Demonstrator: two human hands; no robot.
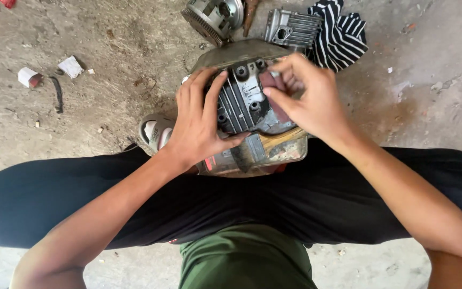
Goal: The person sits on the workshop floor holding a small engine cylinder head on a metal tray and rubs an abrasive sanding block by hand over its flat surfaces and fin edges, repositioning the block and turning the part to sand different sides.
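Note:
A grey finned metal engine part (244, 101) rests over a shallow metal tray (274, 152) between my knees. My left hand (199, 120) grips the part's left side, fingers spread over its fins. My right hand (306, 93) presses a small reddish-brown piece of abrasive sheet (275, 85) against the part's top right face. A brush with a wooden handle (266, 144) lies in the tray below the part.
On the concrete floor behind the tray lie a toothed round metal part (212, 16), a finned metal cover (292, 28) and a black-and-white striped cloth (340, 35). Paper scraps (70, 67) and a black strip (58, 93) sit at the left. My sandalled foot (156, 131) is left of the tray.

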